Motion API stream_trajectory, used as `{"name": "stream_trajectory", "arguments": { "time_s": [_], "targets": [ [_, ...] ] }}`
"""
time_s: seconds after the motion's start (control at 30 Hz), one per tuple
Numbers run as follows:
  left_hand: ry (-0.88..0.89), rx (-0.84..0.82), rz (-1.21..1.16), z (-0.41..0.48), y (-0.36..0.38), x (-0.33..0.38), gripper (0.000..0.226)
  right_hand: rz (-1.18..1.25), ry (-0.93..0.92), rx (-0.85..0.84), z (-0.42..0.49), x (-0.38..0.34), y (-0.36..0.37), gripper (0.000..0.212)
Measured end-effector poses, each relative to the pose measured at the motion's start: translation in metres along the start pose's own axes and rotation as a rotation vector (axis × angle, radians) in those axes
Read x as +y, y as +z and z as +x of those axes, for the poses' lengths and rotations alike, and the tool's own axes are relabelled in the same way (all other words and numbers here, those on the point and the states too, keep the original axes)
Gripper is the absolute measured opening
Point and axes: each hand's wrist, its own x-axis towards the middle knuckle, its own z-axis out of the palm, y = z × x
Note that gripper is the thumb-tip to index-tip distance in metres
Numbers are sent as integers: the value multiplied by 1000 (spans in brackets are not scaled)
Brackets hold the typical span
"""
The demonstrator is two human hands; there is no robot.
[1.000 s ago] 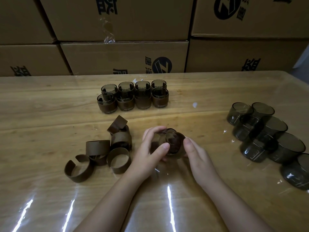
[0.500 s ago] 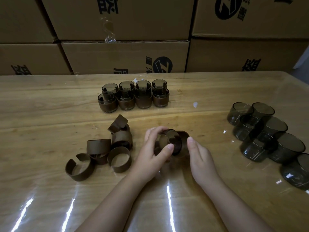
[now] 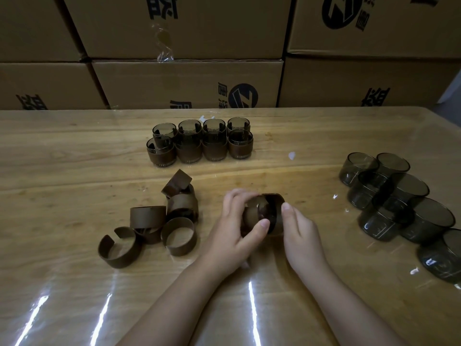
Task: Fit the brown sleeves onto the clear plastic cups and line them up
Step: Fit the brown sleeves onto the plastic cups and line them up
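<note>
Centrally, a clear cup [image 3: 259,213] lying on its side is gripped by the left hand [image 3: 232,233], while its brown sleeve [image 3: 275,213] is gripped by the right hand [image 3: 299,231]. Left of the cup, loose sleeves [image 3: 154,226] are heaped on the tabletop [image 3: 74,171]; beyond it, sleeved cups [image 3: 199,143] are lined (two rows); right of it, bare cups [image 3: 399,198] are clustered.

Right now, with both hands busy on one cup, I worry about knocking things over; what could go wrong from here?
The cup, lying sideways between the left hand and right hand, could slip out as the sleeve goes on. The bare cups crowded near the right forearm could be swept off. The loose sleeves by the left wrist might scatter.
</note>
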Motion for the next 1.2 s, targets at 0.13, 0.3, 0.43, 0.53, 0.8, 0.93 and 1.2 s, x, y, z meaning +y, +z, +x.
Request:
{"name": "stream_trajectory", "arguments": {
  "time_s": [0.13,0.3,0.43,0.53,0.8,0.93,1.2],
  "targets": [
    [13,0,-20,-1,1,0,44,37,4,3,1,2,0,37],
    [-191,14,-455,2,-5,-2,64,217,13,-126,2,-5,-2,33],
    [-371,-22,-828,9,-12,-10,91,305,24,-211,4,-10,-3,38],
    [-380,-118,-966,10,-14,-13,99,398,16,-267,2,-12,-4,43],
    [-378,-163,-962,11,-14,-6,97,441,69,-292,7,-7,-8,56],
    [-375,-176,-963,11,-14,-5,90,448,96,-322,9,-4,-11,59],
    [-380,-186,-960,11,-13,-6,85,576,136,-355,12,-5,-16,55]
  ]
}}
